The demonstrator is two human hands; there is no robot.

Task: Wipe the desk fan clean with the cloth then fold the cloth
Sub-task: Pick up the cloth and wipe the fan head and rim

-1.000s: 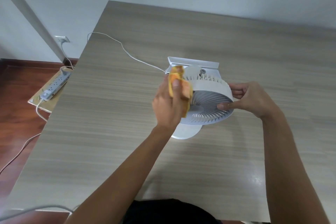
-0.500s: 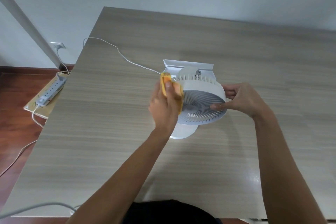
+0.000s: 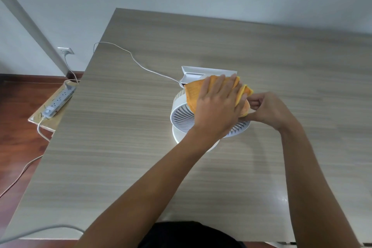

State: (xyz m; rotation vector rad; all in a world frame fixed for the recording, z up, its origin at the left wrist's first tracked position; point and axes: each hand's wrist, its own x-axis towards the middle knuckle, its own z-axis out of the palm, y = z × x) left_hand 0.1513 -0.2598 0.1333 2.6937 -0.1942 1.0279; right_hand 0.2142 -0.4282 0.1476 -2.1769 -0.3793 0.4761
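A white desk fan stands near the middle of the wooden table, its round grille tilted up toward me. An orange cloth lies draped over the top of the fan's housing. My left hand lies flat on the cloth with fingers spread, pressing it onto the fan. My right hand grips the fan's right rim, thumb on the grille edge and fingers curled behind it. Much of the grille is hidden under my left hand.
A white open box stands right behind the fan. The fan's white cord runs across the table to its left edge. A grey power strip lies on a board on the floor at left. A wall runs behind the table.
My left hand has slid with the cloth from the fan's left rim up over its top, toward the right. The cloth now lies spread out flat. My right hand stays on the right rim.
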